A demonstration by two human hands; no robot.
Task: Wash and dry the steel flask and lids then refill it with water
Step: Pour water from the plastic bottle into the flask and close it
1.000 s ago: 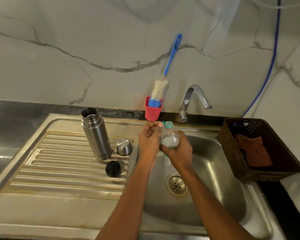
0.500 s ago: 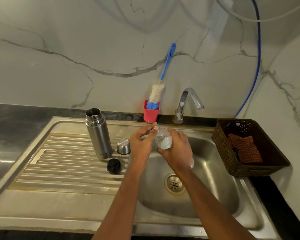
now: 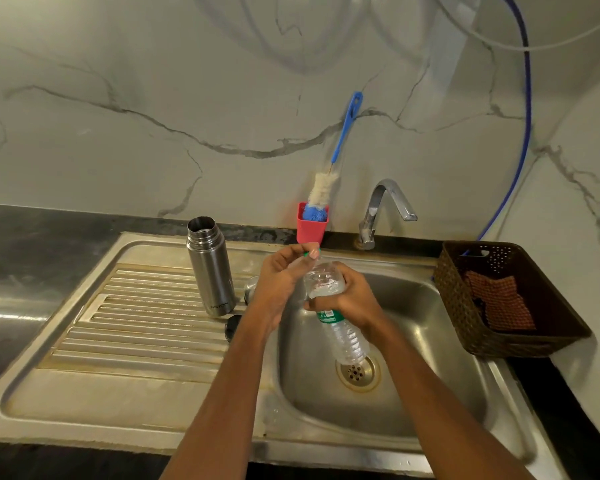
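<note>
Holds a clear plastic bottle (image 3: 347, 341) tilted over the sink basin (image 3: 430, 344), right hand (image 3: 352, 299) wrapped round its middle, left hand (image 3: 279, 282) pinching the green cap (image 3: 307, 253). On the drainboard (image 3: 136, 323) to the left, upright and open: steel flask (image 3: 210, 268), steel lid (image 3: 250, 289) and black lid (image 3: 232, 327) just beside it, half hidden.

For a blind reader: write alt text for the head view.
Over a steel sink, the right hand grips a clear water bottle while the left hand pinches its green cap. An open steel flask stands on the drainboard.
</note>
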